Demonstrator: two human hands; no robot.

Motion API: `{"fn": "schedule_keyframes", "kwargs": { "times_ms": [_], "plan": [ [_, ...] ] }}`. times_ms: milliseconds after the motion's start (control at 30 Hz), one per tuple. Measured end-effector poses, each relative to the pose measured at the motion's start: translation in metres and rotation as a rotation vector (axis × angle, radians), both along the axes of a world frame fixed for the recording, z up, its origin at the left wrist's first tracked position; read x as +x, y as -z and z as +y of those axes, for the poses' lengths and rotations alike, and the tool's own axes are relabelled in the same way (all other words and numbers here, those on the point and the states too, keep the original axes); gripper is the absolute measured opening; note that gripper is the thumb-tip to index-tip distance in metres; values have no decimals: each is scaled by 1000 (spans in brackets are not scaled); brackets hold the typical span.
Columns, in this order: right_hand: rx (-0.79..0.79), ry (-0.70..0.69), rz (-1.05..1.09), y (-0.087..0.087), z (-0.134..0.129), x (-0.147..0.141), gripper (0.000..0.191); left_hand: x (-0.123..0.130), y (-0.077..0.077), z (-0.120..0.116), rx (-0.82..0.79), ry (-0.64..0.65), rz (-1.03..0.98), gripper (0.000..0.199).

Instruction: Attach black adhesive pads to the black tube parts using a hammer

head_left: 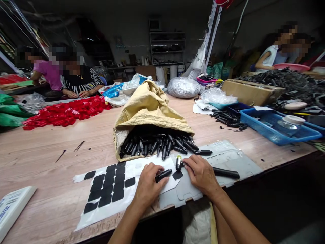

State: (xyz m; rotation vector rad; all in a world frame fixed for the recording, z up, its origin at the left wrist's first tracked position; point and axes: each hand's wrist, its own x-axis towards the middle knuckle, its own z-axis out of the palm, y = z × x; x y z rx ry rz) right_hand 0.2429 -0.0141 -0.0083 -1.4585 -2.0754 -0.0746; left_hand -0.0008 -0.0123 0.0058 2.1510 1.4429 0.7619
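My left hand is closed around a short black pen-like tube, just above a white sheet. Rows of black rounded-square stickers cover the sheet's left part. A small hammer with a yellow-tipped head lies across the grey board. Over its black handle my right hand is curled, fingers closed close to the head; the palm hides the middle of the handle. One loose black sticker sits just below the hammer head, between my hands.
Ahead, a yellow woven sack spills many black tubes. Red pieces are heaped at left, before a person in a striped top. At right stand a blue basket and a cardboard box. The table's front edge runs below my wrists.
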Motion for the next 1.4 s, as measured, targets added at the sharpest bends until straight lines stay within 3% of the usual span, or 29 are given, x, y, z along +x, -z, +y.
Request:
{"fn": "schedule_keyframes", "kwargs": {
  "times_ms": [133,300,400,567,767,967,1167,1400],
  "plan": [
    [-7,7,9,0,0,0,23,-2,7,3,-4,-29,-19,11],
    [6,-9,-1,-1,1,2,26,-7,7,5,-49,6,-70,15],
    [41,-25,103,-9,-1,-1,28,-7,7,5,-52,-15,-107,19],
    [39,-111,348,-30,-14,-25,24,-6,4,3,-77,-23,-133,11],
    [2,-193,292,-45,-28,-55,27,-4,2,3,-104,-32,-142,12],
    [-24,-147,157,-40,-33,-63,27,-4,2,2,-108,-43,-143,11],
    [53,-123,233,-42,-30,-52,29,-3,2,1,-99,-55,-171,14],
    [-15,-119,253,-27,-20,-29,24,-3,-1,-1,-112,-68,-160,14]
  ]
}}
